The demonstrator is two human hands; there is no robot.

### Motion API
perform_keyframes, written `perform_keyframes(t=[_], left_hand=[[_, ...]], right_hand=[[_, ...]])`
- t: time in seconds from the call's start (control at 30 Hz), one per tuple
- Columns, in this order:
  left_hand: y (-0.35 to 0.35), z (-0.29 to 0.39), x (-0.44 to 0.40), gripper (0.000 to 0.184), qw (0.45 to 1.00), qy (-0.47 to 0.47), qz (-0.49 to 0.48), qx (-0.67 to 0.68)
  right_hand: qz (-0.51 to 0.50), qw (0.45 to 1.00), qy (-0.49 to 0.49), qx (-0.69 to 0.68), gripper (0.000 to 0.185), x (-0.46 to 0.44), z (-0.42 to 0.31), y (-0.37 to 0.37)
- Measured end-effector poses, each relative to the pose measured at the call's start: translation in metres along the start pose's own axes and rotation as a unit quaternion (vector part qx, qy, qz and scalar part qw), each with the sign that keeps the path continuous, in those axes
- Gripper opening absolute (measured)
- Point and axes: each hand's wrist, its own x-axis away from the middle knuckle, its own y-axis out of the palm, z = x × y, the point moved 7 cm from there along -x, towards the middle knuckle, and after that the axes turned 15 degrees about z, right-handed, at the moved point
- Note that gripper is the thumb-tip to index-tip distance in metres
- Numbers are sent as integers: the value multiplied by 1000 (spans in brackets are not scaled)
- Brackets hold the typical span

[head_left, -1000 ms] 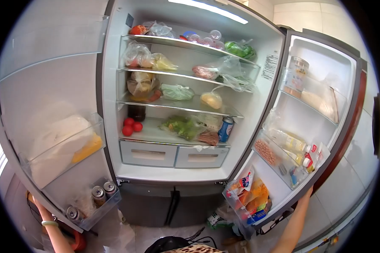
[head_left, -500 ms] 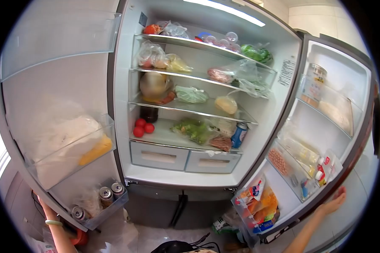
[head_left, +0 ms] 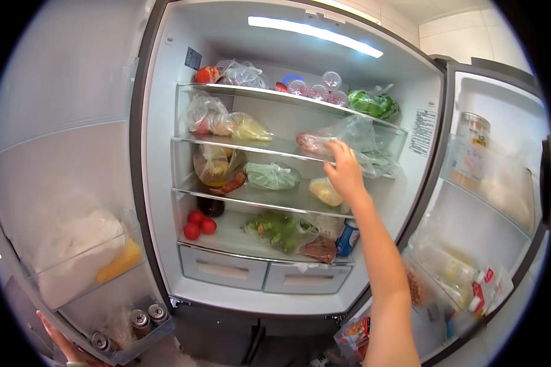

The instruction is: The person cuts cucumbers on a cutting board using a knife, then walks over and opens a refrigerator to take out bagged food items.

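Note:
My right hand (head_left: 344, 170) reaches into the fridge with its fingers stretched out and the thumb apart, holding nothing I can see. Its fingertips are at a clear bag of pinkish meat (head_left: 312, 143) on the second shelf; I cannot tell whether they touch. Right of them lies a clear plastic bag of greens (head_left: 376, 162). Below, on the third shelf, sits a bag with something pale yellow (head_left: 326, 191). At the lower left, my left hand (head_left: 54, 335) is beside the outer edge of the open left door (head_left: 18, 287), fingers extended and partly hidden by the door.
Both fridge doors stand open. Tomatoes (head_left: 193, 231), bagged green vegetables (head_left: 280, 229) and a blue can (head_left: 348, 238) are on the lowest shelf, above two drawers (head_left: 223, 269). The right door (head_left: 450, 122) holds a tin (head_left: 473, 131) and bottles; cans (head_left: 140, 321) stand in the left door.
My right hand has moved from outside the right door up into the fridge, to the second shelf. My left hand stays by the left door. The view has tilted up and come closer.

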Motion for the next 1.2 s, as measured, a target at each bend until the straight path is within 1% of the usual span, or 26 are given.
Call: perform_keyframes(t=[0.03, 0.07, 0.13, 0.2, 0.3, 0.37, 0.4, 0.43, 0.5, 0.53, 0.57, 0.6, 0.67, 0.73, 0.8, 0.9, 0.93, 0.97, 1.0, 1.03, 1.07, 1.1, 1.13, 1.17, 1.2], left_hand=[[7, 25, 35, 62, 999, -31, 27, 23], [9, 35, 56, 63, 996, -62, 50, 40], [-13, 25, 55, 66, 998, 44, -10, -32], [-19, 14, 48, 66, 999, 26, -1, -48], [-20, 2, 51, 66, 998, 1, 32, -49], [-19, 3, 55, 60, 996, -18, 77, -50], [-23, 4, 55, 59, 993, 6, 87, -75], [-26, 6, 56, 58, 990, 30, 97, -100], [-51, -7, 29, 59, 965, 145, 81, -202], [-64, -15, 12, 59, 944, 201, 70, -252], [-74, -17, 2, 59, 938, 212, 80, -263], [-76, -13, 3, 59, 939, 202, 93, -264], [-70, -6, 10, 59, 940, 191, 104, -263], [-67, -5, 17, 59, 939, 189, 111, -267], [-68, -8, 18, 59, 941, 182, 110, -264], [-60, -12, 22, 59, 946, 174, 109, -252], [-56, -12, 24, 59, 947, 174, 108, -248], [-52, -9, 26, 59, 948, 171, 110, -245], [-46, -10, 29, 59, 951, 165, 108, -240], [-39, -12, 31, 59, 953, 159, 106, -236], [-32, -12, 36, 59, 955, 152, 106, -231], [-25, -13, 39, 59, 957, 146, 104, -230], [-18, -12, 41, 59, 958, 143, 103, -226], [-9, -11, 44, 59, 959, 141, 100, -223], [0, -11, 45, 59, 961, 137, 96, -220]], right_hand=[[-41, 997, -2, 58, 42, -17, 36, 32], [-87, 989, -1, 118, 45, -30, 69, 56], [-232, 940, 22, 250, 55, -46, 117, 85], [-275, 901, -3, 336, 62, -46, 145, 89], [-331, 877, 67, 341, 66, -44, 179, 95], [-321, 877, 45, 354, 60, -44, 188, 103], [-315, 878, 32, 359, 57, -45, 190, 108], [-340, 869, 29, 359, 52, -46, 193, 116], [-393, 847, 25, 357, 43, -46, 198, 132], [-380, 856, 16, 350, 39, -49, 196, 138], [-368, 864, 7, 343, 35, -51, 191, 144], [-357, 872, -3, 336, 32, -51, 185, 149], [-396, 858, 13, 326, 33, -52, 166, 148], [-414, 858, 4, 304, 35, -55, 168, 158], [-431, 859, 22, 275, 36, -61, 174, 171], [-382, 901, 14, 205, 38, -76, 164, 188], [-354, 919, 39, 171, 38, -81, 155, 190], [-350, 926, 72, 117, 37, -84, 147, 200], [-308, 940, 139, 54, 37, -88, 143, 213], [-285, 947, 140, 46, 39, -90, 122, 217], [-238, 949, 206, -34, 40, -88, 119, 232], [-236, 961, 144, 21, 41, -89, 101, 249], [-236, 957, 170, 27, 42, -85, 68, 236], [-223, 965, 120, 64, 44, -83, 61, 267], [-250, 955, 132, 87, 41, -76, 50, 290]])
